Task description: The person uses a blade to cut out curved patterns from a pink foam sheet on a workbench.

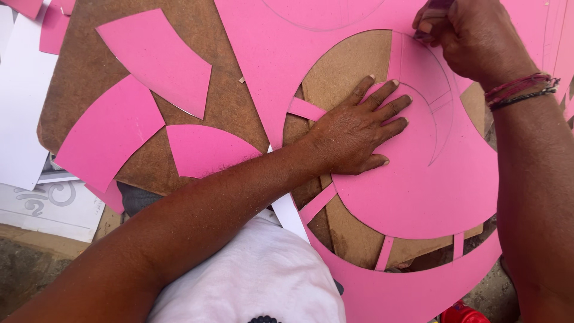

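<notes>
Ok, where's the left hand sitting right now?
In the head view the left hand lies flat, fingers spread, on the round part of the pink sheet right of centre, just below the right hand at the top edge.

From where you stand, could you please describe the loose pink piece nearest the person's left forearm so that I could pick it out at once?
Start at the brown board under the pink sheets. On its left half lie three loose pink cut pieces. The one you want is lowest, just above the left forearm: unlike the two longer curved strips above it, it is a short fan shape with a rounded top.
</notes>
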